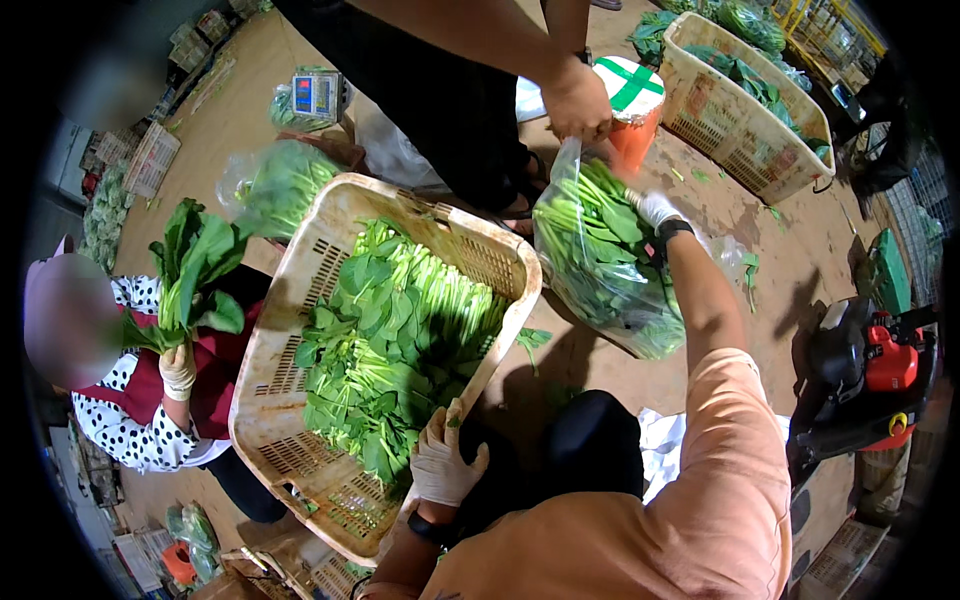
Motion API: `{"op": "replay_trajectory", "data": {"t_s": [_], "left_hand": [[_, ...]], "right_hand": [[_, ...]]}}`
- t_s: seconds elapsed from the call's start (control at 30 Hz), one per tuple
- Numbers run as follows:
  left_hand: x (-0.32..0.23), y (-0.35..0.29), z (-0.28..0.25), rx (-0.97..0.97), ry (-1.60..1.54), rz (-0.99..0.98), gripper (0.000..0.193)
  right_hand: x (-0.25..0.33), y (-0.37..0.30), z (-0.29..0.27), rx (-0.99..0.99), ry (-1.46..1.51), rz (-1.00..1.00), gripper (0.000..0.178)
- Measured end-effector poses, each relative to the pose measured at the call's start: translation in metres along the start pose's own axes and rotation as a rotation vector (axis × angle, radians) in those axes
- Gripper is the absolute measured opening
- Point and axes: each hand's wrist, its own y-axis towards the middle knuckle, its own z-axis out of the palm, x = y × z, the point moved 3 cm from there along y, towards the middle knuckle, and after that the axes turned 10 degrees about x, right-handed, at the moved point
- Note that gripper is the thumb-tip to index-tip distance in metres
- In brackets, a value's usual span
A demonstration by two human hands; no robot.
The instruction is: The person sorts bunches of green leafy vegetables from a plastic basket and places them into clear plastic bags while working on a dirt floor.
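Observation:
My left hand, in a pale glove, lies at the near right rim of a dirty white plastic crate. Its fingers are extended and its thumb stands apart; nothing shows in it. Bundled leafy greens with light stems lie inside the crate. Out to the right, my gloved right hand is at the top of a clear plastic bag full of leafy greens. Blur and the greens hide its fingertips, so its grip is unclear. Another person's bare hand grips the bag's mouth from the far side.
At left, a person in a spotted top holds a bunch of greens. Beyond the crate are a filled bag and a scale. An orange bucket and another crate stand far right, with a red-and-black machine nearer.

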Motion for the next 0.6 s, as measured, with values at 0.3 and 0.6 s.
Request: {"op": "replay_trajectory", "data": {"t_s": [0.3, 0.6], "left_hand": [[0.011, -0.016, -0.010, 0.062, -0.081, -0.067, 0.080], [0.145, 0.001, -0.021, 0.405, -1.619, 0.125, 0.053]], "right_hand": [[0.139, -0.278, -0.060, 0.049, 1.024, -0.565, 0.036], [0.296, -0.377, -0.005, 0.497, 0.104, -1.199, 0.036]]}}
